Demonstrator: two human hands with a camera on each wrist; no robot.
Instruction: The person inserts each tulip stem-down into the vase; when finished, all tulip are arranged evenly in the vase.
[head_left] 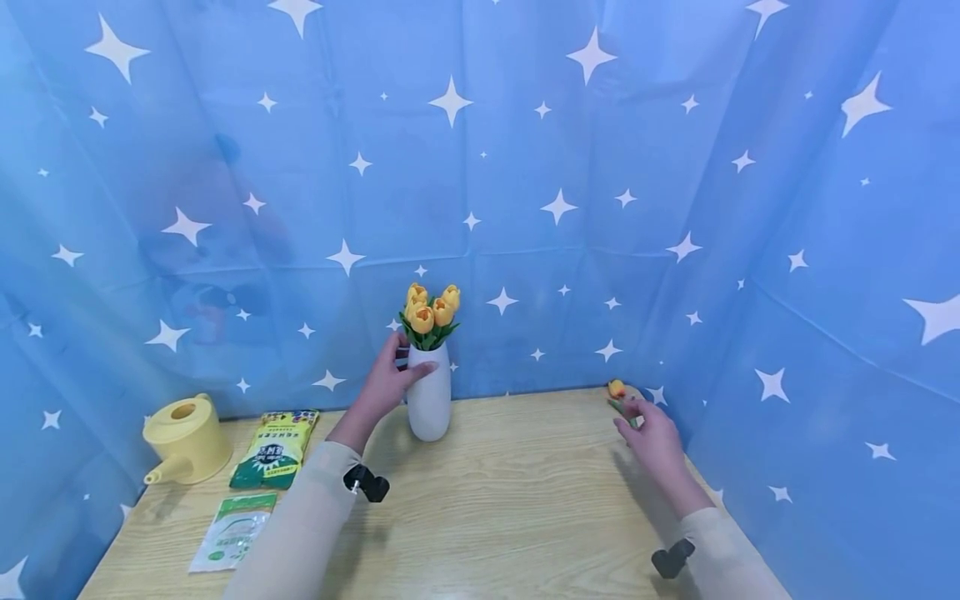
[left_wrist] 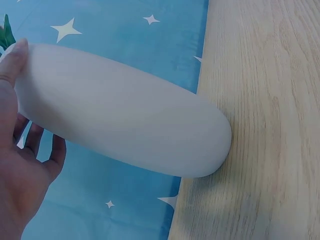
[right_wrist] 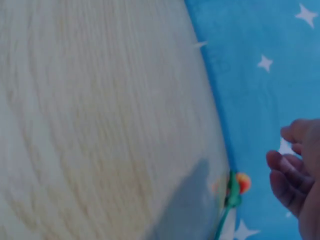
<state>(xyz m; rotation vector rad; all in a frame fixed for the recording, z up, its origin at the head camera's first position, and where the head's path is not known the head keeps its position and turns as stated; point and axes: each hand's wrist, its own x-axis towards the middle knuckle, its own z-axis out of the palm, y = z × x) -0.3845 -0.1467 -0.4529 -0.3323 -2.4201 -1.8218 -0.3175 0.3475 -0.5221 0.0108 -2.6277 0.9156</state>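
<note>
A white vase (head_left: pixel 430 400) stands upright near the back of the table, holding several yellow tulips (head_left: pixel 422 318). My left hand (head_left: pixel 393 375) grips the vase's upper part, thumb across the front and fingers round the far side. Close up in the left wrist view, the vase (left_wrist: pixel 120 110) appears slanted, with my left hand (left_wrist: pixel 22 155) at its top end. At the far right corner lies a single orange-yellow tulip (head_left: pixel 617 389) with green leaves. Over its stem hovers my right hand (head_left: pixel 654 433), fingers loosely bent. The right wrist view shows a gap between the tulip (right_wrist: pixel 243 183) and my right hand (right_wrist: pixel 300 175).
On the left are a yellow watering can (head_left: pixel 187 442), a green and yellow packet (head_left: pixel 275 450) and a smaller white and green packet (head_left: pixel 234 533). A blue curtain (head_left: pixel 510 167) with white stars hangs along the back and sides of the wooden table (head_left: pixel 517 500).
</note>
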